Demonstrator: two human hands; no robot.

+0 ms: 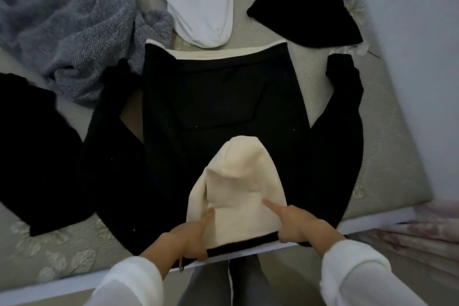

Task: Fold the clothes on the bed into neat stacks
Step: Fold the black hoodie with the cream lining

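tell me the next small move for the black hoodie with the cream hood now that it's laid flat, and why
Probably fold one sleeve in across the body. The black hoodie with a cream-lined hood lies face up on the pale patterned bed, hood already flattened onto the chest under the left hand and right hand, while both sleeves, like the long black right-side sleeve, splay outward.

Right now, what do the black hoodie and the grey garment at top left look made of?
Black hoodie: seemingly matte fleece-like knit; it shows no sheen, and its cream hood lining looks soft. Grey garment: apparently a fuzzy, loosely woven knit with a speckled, hairy surface.
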